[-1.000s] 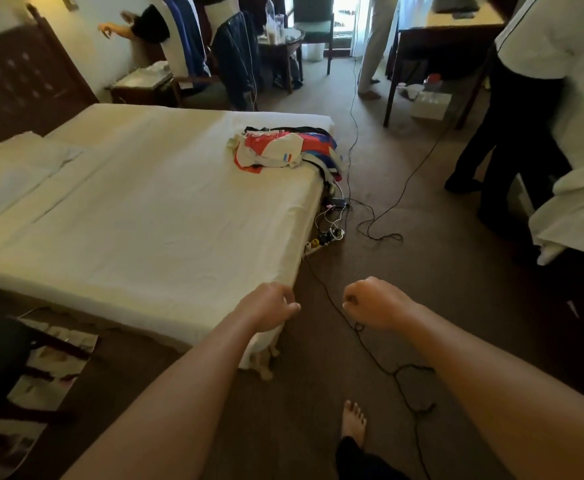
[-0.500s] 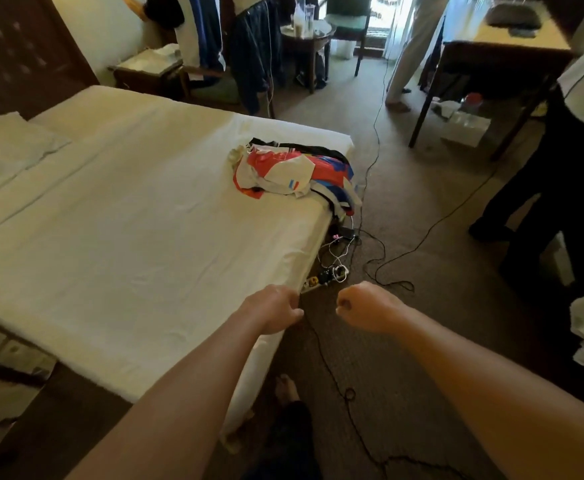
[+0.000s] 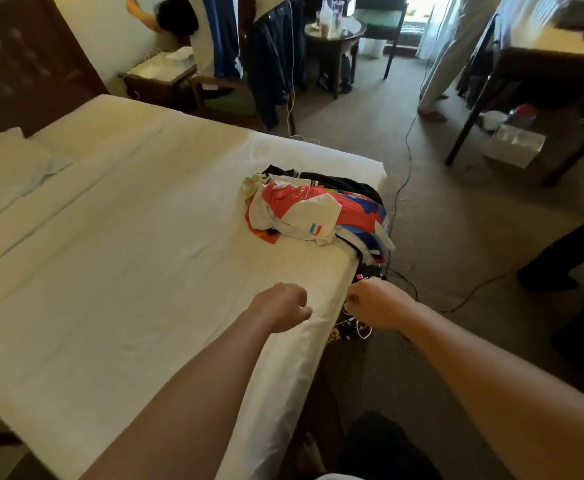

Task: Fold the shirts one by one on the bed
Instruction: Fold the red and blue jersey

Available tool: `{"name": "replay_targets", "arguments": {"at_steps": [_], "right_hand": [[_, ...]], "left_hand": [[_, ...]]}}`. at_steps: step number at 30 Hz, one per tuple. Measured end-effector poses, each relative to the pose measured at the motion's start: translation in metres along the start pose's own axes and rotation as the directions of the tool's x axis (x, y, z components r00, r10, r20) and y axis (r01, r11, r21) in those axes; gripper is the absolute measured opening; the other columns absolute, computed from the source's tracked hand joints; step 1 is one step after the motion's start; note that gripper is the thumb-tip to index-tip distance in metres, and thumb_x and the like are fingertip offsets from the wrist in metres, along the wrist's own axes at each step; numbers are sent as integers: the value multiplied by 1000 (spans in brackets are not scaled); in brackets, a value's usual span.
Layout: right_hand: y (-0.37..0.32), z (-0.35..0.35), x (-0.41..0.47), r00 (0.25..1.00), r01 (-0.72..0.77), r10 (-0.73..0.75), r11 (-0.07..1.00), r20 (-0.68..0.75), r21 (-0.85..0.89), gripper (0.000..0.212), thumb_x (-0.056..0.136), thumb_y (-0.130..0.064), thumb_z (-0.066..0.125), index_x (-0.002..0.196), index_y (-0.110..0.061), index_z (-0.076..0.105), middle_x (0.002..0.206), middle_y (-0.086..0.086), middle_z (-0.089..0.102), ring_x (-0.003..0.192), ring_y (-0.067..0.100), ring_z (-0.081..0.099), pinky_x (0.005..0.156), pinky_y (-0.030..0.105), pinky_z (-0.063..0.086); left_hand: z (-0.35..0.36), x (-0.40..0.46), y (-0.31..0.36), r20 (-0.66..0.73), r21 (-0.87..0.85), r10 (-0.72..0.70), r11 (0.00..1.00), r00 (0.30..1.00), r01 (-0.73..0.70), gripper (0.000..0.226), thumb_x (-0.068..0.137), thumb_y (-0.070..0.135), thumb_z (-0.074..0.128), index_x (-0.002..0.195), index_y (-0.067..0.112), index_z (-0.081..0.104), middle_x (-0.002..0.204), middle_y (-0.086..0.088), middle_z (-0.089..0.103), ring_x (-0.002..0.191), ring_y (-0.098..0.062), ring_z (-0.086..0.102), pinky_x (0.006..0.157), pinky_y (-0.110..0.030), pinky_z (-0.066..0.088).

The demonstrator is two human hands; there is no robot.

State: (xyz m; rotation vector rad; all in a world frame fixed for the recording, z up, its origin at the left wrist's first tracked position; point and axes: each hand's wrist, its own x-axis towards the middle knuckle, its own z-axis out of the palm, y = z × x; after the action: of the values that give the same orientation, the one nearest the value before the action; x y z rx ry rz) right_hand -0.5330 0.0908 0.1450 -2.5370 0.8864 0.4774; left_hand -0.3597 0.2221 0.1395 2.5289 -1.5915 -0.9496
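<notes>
A heap of crumpled shirts (image 3: 311, 209), red, white, blue and black, lies on the far right corner of the bed (image 3: 127, 258), partly hanging over its edge. The bed has a plain cream sheet. My left hand (image 3: 283, 306) is curled into a fist above the bed's right edge and holds nothing. My right hand (image 3: 375, 303) is also a fist, held over the floor just beside the bed, holding nothing. Both hands are well short of the shirts.
A power strip with tangled cables (image 3: 352, 329) lies on the carpet beside the bed. A pillow (image 3: 3, 168) sits at the left. A desk (image 3: 543, 64), chairs, a round table (image 3: 332, 36) and standing people (image 3: 453, 53) fill the far room.
I have stepped closer along the bed's side, so the shirt heap looks nearer. Both fists stay raised side by side; the left one is now over the sheet.
</notes>
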Motion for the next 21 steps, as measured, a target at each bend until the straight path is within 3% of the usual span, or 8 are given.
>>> {"name": "replay_targets", "arguments": {"at_steps": [6, 11, 17, 21], "right_hand": [[11, -41, 104, 998, 57, -56, 998, 19, -32, 26, 97, -34, 53, 111, -20, 70, 101, 1, 68, 86, 19, 64, 78, 36, 59], [25, -68, 205, 993, 122, -122, 993, 7, 2, 24, 98, -35, 55, 108, -20, 69, 101, -1, 67, 84, 14, 63, 77, 30, 59], [52, -83, 322, 995, 79, -84, 993, 61, 93, 22, 97, -35, 56, 103, -20, 71, 91, -3, 66, 77, 13, 65, 76, 35, 60], [65, -85, 399, 989, 34, -53, 991, 140, 133, 20, 97, -28, 57, 107, -17, 70, 98, 1, 67, 87, 18, 64, 83, 36, 58]], "left_hand": [[-48, 76, -29, -23, -45, -68, 997, 997, 67, 31, 97, 47, 55, 114, 23, 66, 124, 1, 63, 108, -19, 60, 88, -38, 51], [-88, 153, -54, -50, -103, -162, 982, 986, 156, 29, 95, 45, 58, 112, 23, 68, 121, -1, 66, 105, -20, 62, 85, -38, 52], [-112, 247, -77, 10, -178, -255, 951, 967, 252, 29, 93, 46, 59, 109, 24, 69, 118, -1, 67, 100, -19, 64, 86, -40, 55], [-120, 300, -98, 54, -198, -297, 933, 953, 301, 27, 93, 46, 58, 106, 25, 68, 115, 0, 68, 98, -19, 64, 84, -40, 55]]}}
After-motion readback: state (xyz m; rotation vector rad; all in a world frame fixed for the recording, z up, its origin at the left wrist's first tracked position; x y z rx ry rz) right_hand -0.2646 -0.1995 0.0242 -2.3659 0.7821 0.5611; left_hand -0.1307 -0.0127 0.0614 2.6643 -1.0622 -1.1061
